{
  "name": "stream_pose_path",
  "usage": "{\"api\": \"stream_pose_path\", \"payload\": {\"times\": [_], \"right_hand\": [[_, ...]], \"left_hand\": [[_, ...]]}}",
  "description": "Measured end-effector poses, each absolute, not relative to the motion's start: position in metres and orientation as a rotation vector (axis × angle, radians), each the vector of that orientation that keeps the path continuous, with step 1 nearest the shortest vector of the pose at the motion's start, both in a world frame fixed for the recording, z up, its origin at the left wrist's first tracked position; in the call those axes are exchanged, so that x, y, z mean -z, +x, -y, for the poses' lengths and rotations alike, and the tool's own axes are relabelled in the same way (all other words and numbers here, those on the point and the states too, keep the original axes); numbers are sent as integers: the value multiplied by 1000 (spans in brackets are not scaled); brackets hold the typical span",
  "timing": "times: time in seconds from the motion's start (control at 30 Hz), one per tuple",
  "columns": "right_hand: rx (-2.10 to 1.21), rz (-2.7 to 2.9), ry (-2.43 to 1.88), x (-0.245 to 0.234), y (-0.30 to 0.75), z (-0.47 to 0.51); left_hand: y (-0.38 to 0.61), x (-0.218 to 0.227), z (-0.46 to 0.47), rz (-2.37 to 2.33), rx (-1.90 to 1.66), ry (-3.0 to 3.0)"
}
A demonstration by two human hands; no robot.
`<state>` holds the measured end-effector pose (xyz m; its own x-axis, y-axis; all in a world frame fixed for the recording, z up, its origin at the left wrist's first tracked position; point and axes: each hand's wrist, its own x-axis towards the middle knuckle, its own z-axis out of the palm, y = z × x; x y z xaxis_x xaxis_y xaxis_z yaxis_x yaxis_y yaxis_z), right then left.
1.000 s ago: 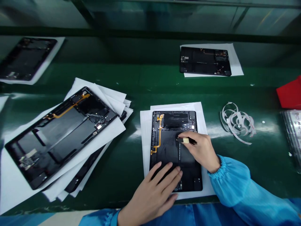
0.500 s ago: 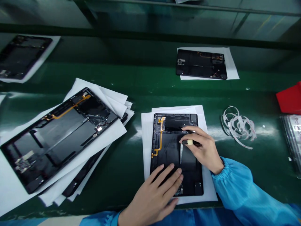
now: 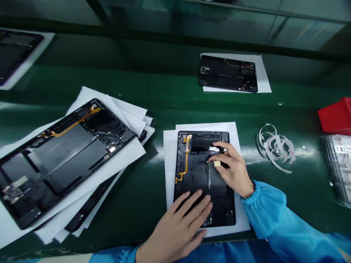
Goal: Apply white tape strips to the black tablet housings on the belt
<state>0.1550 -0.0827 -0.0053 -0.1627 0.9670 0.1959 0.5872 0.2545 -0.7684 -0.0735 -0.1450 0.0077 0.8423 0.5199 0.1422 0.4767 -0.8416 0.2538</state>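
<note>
An opened black tablet [image 3: 197, 171] with an orange flex cable lies on white paper [image 3: 170, 146] in front of me. My left hand [image 3: 181, 226] rests flat on its lower part, fingers spread. My right hand [image 3: 231, 170] is closed around a small dark tool with a pale tip [image 3: 215, 164], which touches the middle of the tablet; its forefinger reaches toward the upper right part.
A stack of opened tablets [image 3: 63, 153] between paper sheets lies to the left. Another tablet on paper [image 3: 229, 73] sits at the back. Curled white strips [image 3: 275, 148] lie to the right, near a red box [image 3: 336, 117] and a clear tray [image 3: 338, 164].
My right hand with the tool has shifted slightly over the tablet's middle, with the forefinger now stretched toward the upper edge. My left hand stays in place.
</note>
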Motion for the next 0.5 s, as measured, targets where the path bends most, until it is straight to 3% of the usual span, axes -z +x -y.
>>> {"api": "stream_pose_path", "payload": {"times": [0.5], "right_hand": [[-708,1865,-1435,6,153,83]], "left_hand": [[-71,-10,142,-758,-361,2801]]}}
